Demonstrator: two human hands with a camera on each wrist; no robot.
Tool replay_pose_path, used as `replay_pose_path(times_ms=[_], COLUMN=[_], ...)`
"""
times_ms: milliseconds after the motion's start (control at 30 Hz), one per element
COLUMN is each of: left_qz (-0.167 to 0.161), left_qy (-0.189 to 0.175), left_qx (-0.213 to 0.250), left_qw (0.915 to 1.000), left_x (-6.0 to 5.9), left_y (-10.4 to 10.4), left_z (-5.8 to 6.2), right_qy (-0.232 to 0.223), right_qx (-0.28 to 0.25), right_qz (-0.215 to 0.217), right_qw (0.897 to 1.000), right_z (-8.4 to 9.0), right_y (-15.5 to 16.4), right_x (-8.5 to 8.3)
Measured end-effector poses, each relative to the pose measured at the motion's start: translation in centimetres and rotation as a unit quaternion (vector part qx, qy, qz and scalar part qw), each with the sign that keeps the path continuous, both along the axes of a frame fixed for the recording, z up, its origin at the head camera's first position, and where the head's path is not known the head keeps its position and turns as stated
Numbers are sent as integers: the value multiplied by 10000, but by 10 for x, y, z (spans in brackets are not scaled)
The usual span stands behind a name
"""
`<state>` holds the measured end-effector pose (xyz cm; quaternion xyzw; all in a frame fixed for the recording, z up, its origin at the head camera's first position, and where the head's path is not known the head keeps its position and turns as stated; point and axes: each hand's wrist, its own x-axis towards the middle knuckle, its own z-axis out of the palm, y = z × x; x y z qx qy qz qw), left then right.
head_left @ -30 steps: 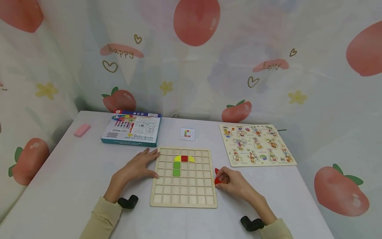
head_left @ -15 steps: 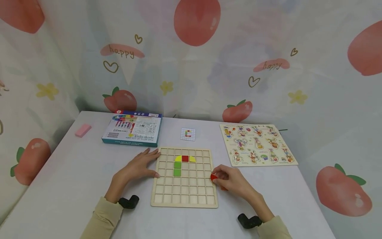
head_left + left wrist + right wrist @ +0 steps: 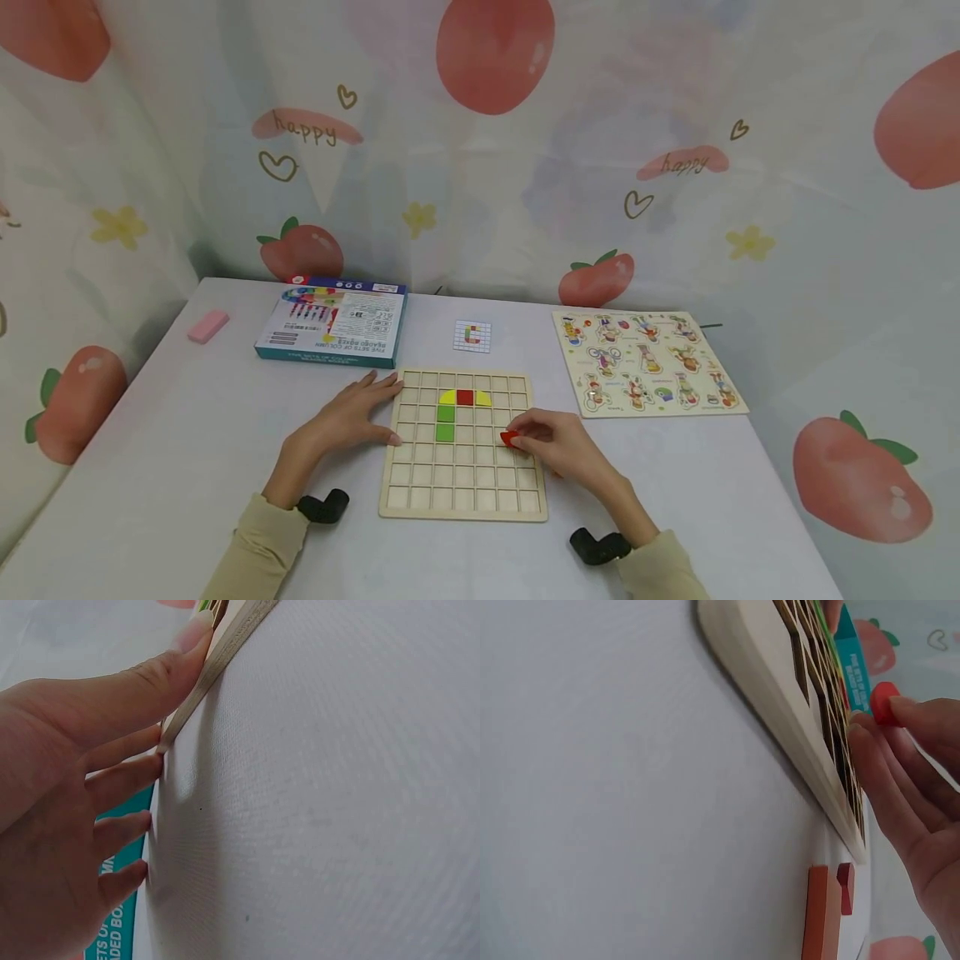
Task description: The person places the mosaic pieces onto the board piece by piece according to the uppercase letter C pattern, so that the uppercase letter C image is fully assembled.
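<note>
A wooden grid board [image 3: 463, 516] lies on the white table. In its cells sit a red square block [image 3: 465, 398] between two yellow quarter-round blocks [image 3: 483, 399], with two green square blocks [image 3: 445, 432] below the left one. My left hand [image 3: 339, 419] rests at the board's left edge, fingers spread and thumb [image 3: 191, 637] on the rim. Over the right part of the grid, my right hand [image 3: 558, 442] pinches a small red block [image 3: 885, 703] with a rounded side between thumb and fingertips.
Beside the board's right edge lie an orange block [image 3: 821, 911] and a dark red block [image 3: 846, 889]. Behind the board is a small pattern card [image 3: 472, 337]. A toy box [image 3: 330, 325] and a pink block [image 3: 207, 327] stand back left, an animal puzzle board [image 3: 648, 364] back right.
My right hand has lifted a red block from beside the board and carried it left over the grid. The left hand stays at the board's edge.
</note>
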<state>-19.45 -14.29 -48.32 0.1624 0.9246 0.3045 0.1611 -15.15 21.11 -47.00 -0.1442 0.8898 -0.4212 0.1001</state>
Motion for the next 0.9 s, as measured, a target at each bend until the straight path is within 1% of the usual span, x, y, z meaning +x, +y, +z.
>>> replay_pose_path(times_ms=[100,200,333,633,900], left_qz=[0,13,18,-3,6], left_qy=[6,-6,-30,-51,-91], left_qx=[4,11,23,-78,-86], left_qw=[10000,10000,10000,10000,9999], left_x=[0,0,1,0,0], left_y=[-1,-1,0,0,1], left_z=[-1,-1,0,2,3], right_qy=[-41,26,52,-94,-170], right_qx=[-78,-101,-92,-397,-313], right_qz=[47,157,188,376,557], right_qw=[10000,9998,9998,9985,9978], right_z=[-1,-2,-1,-1,-5], right_y=[-8,-14,-22,-41,-54], right_x=[-2,-3,-3,-6,-8])
